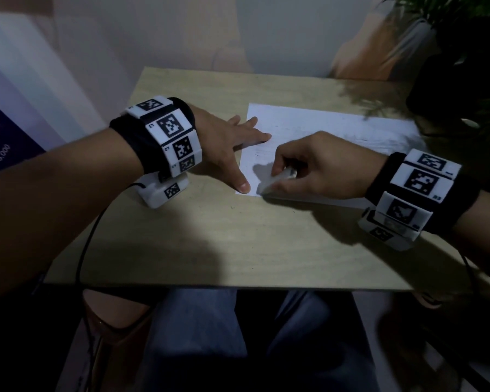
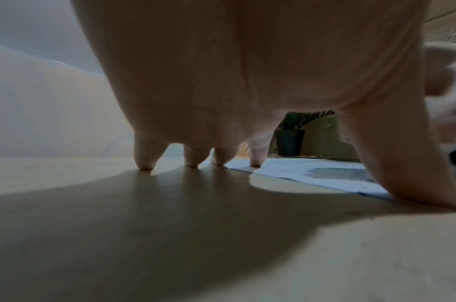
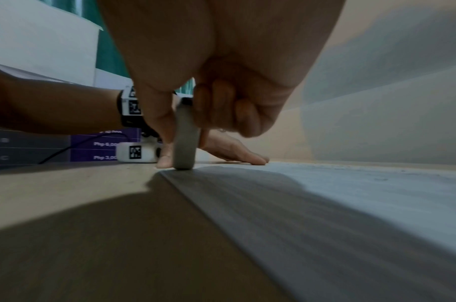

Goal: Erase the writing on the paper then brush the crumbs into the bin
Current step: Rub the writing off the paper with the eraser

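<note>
A pale wooden tabletop (image 1: 210,236) is spread nearest the camera, and a white paper sheet (image 1: 337,128) lies flat on it. The sheet's near-left corner is pressed by the left hand (image 1: 232,145), its fingers straight and splayed. A white block eraser (image 3: 185,141) is pinched by the right hand (image 1: 317,162), end touching the paper.

The left hand (image 1: 229,142) lay spread and flat, fingers straight, thumb angled toward the near side, fingertips (image 2: 145,163) pressed down. The right hand (image 1: 314,165), just to its right, was curled, thumb and fingers pinching a pale grey rounded eraser (image 3: 185,139) held upright, its lower end touching down. Both forearms reached in from the near side.
</note>
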{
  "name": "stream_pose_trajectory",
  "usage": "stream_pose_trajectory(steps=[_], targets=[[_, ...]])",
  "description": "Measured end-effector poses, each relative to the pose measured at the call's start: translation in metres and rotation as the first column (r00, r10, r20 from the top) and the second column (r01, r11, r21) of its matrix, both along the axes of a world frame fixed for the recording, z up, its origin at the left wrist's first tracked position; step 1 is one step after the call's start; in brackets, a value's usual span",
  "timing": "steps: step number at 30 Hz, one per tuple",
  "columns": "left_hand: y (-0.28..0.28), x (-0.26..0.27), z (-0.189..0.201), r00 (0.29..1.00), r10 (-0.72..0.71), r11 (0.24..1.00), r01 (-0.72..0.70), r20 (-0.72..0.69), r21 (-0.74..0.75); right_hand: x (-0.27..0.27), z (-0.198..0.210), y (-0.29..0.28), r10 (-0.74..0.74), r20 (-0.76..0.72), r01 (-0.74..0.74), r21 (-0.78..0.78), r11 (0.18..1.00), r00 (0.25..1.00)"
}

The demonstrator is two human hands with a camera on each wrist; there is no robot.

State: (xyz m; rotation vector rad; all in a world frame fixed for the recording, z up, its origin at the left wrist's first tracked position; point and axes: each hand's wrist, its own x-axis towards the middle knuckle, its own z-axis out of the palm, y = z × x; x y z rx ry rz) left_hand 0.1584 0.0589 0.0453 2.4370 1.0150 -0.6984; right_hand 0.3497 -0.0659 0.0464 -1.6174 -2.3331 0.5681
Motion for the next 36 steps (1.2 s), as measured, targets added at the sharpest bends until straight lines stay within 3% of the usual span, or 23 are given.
stream_pose_trajectory(steps=[2, 6, 10, 12, 16, 21, 26, 31, 36], targets=[[0.001, -0.001, 0.000, 1.000, 0.003, 1.000, -0.003, 0.000, -0.003, -0.001, 0.000, -0.001, -0.011, -0.025, 0.010, -0.024, 1.000, 1.000], [0.003, 0.000, -0.001, 1.000, -0.007, 1.000, 0.006, -0.005, -0.013, 0.002, -0.002, 0.005, -0.120, 0.041, 0.115, 0.106, 0.988, 0.992], [0.001, 0.000, 0.001, 1.000, 0.006, 1.000, -0.006, -0.001, -0.018, 0.000, 0.000, -0.002, 0.003, -0.002, -0.003, -0.009, 1.000, 1.000], [0.001, 0.000, 0.000, 1.000, 0.006, 1.000, -0.006, 0.002, -0.017, -0.001, -0.001, -0.001, -0.009, -0.027, 0.008, -0.028, 1.000, 1.000], [0.001, 0.000, 0.001, 1.000, -0.009, 1.000, 0.009, -0.013, -0.016, 0.002, -0.002, 0.005, -0.117, 0.034, 0.113, 0.105, 0.988, 0.993], [0.002, 0.000, 0.000, 1.000, -0.002, 1.000, 0.002, -0.016, -0.029, 0.001, 0.000, -0.002, -0.014, -0.033, 0.013, -0.038, 0.999, 0.999], [0.004, -0.001, -0.001, 1.000, -0.013, 1.000, 0.013, -0.019, -0.023, 0.003, -0.001, 0.004, -0.108, 0.015, 0.106, 0.079, 0.991, 0.994], [0.004, 0.000, 0.001, 0.999, -0.011, 0.999, 0.010, -0.036, -0.039, -0.003, 0.003, -0.007, 0.009, -0.043, -0.013, -0.077, 0.997, 0.999], [0.001, 0.000, 0.003, 0.999, -0.008, 0.999, 0.007, -0.034, -0.040, 0.002, 0.000, 0.003, -0.104, 0.024, 0.102, 0.074, 0.992, 0.994]])
